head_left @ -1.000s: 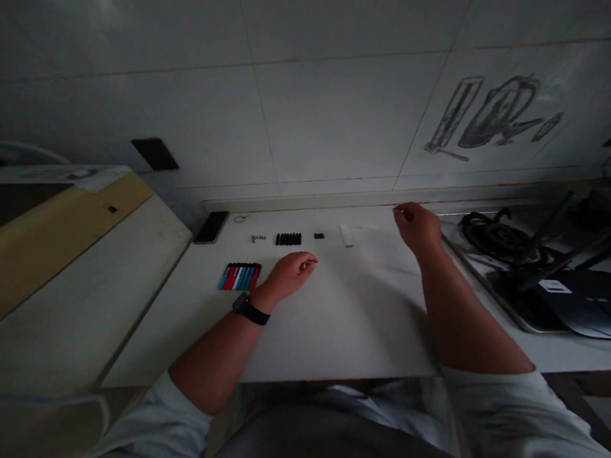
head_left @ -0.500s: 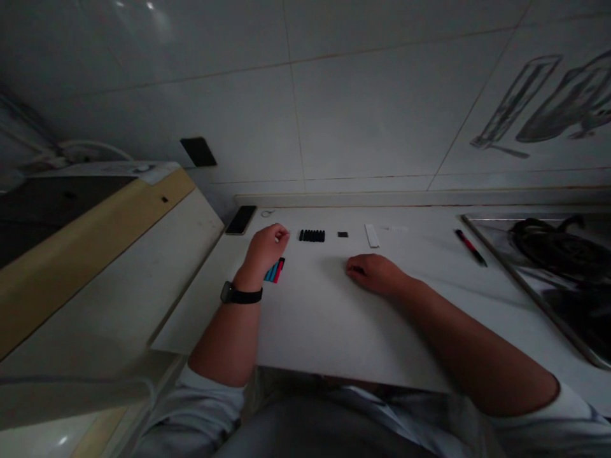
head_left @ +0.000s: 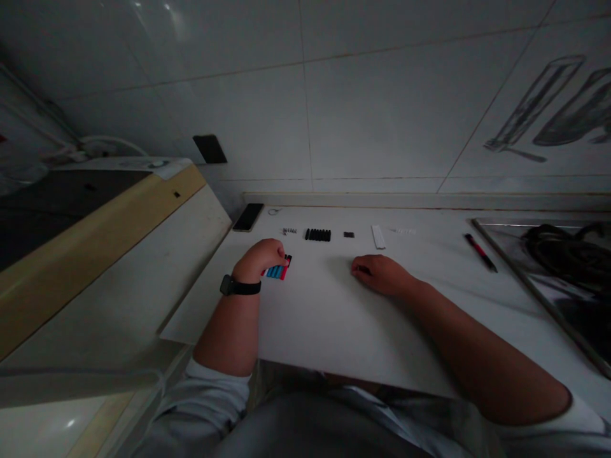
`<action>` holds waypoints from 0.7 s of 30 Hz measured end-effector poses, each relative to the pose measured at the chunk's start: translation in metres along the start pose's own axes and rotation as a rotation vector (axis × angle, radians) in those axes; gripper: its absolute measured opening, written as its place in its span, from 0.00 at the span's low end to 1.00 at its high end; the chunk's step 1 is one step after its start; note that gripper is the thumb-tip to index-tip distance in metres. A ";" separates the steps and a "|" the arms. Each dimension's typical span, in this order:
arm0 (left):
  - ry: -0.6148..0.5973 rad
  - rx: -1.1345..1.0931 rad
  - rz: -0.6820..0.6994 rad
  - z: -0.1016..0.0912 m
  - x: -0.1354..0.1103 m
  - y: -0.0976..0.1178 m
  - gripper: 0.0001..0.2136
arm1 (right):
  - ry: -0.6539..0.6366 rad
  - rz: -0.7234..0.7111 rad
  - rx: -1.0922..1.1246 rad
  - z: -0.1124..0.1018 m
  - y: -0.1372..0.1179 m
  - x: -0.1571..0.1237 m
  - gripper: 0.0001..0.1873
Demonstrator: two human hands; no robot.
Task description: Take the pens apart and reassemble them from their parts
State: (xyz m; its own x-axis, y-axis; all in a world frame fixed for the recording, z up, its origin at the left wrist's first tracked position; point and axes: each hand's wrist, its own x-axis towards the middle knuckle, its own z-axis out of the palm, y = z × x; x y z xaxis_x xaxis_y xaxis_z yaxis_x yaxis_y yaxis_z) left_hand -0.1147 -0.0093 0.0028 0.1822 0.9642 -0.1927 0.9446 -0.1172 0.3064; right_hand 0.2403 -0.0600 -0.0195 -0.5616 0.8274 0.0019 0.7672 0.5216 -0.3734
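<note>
My left hand [head_left: 265, 256], with a dark watch on its wrist, is bent over a row of blue and red tube-shaped pieces with black ends [head_left: 275, 272]. Thumb and fingers are pinched together at the row's upper right end; what is between them is too small to make out. Just beyond lie small metal springs [head_left: 289, 231] and a row of short black cylinders [head_left: 318, 235]. My right hand [head_left: 379, 272] rests on the white counter, loosely curled, with nothing seen in it. Nearest to it are a small dark block [head_left: 349, 235] and a white strip [head_left: 379, 236].
A phone [head_left: 248, 217] and a thin ring [head_left: 273, 212] lie at the back left. Thin clear pieces [head_left: 405, 231] sit behind my right hand. A red and black pen [head_left: 480, 252] lies beside the gas stove [head_left: 508, 267]. A white cabinet [head_left: 191, 235] borders the left.
My left hand has come back from the springs, down toward me, to the blue and red pieces. The springs now show. The view has shifted slightly; my right hand stays put.
</note>
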 end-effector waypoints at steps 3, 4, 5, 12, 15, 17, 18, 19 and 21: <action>0.049 0.007 0.040 0.005 0.001 0.008 0.08 | -0.005 0.015 0.003 -0.001 -0.001 0.000 0.10; 0.062 0.006 0.058 0.007 0.001 0.010 0.09 | -0.005 0.015 0.004 -0.002 -0.002 0.000 0.10; 0.069 0.006 0.074 0.008 0.002 0.012 0.10 | -0.003 0.012 0.003 -0.002 -0.002 0.000 0.10; -0.123 0.126 0.143 0.017 -0.002 0.031 0.12 | 0.007 0.007 -0.006 0.000 -0.001 0.000 0.10; 0.006 0.074 0.258 0.020 -0.007 0.047 0.06 | 0.005 0.014 -0.013 0.000 -0.001 0.000 0.10; 0.098 0.021 0.372 0.024 -0.010 0.059 0.05 | 0.005 0.014 -0.010 0.000 -0.001 0.000 0.11; 0.125 -0.003 0.427 0.025 -0.012 0.065 0.06 | 0.013 0.014 -0.001 0.000 -0.001 0.000 0.12; 0.145 -0.024 0.475 0.027 -0.014 0.070 0.06 | 0.028 0.018 0.015 0.000 -0.002 0.000 0.13; 0.167 -0.054 0.543 0.032 -0.017 0.080 0.06 | 0.065 0.024 0.068 -0.001 -0.004 -0.001 0.18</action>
State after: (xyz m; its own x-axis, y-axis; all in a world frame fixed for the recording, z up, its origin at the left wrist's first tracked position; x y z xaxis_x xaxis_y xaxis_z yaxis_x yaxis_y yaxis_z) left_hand -0.0338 -0.0430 0.0007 0.5882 0.7939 0.1544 0.7114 -0.5987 0.3681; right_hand 0.2380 -0.0627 -0.0171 -0.5199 0.8527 0.0518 0.7562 0.4876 -0.4365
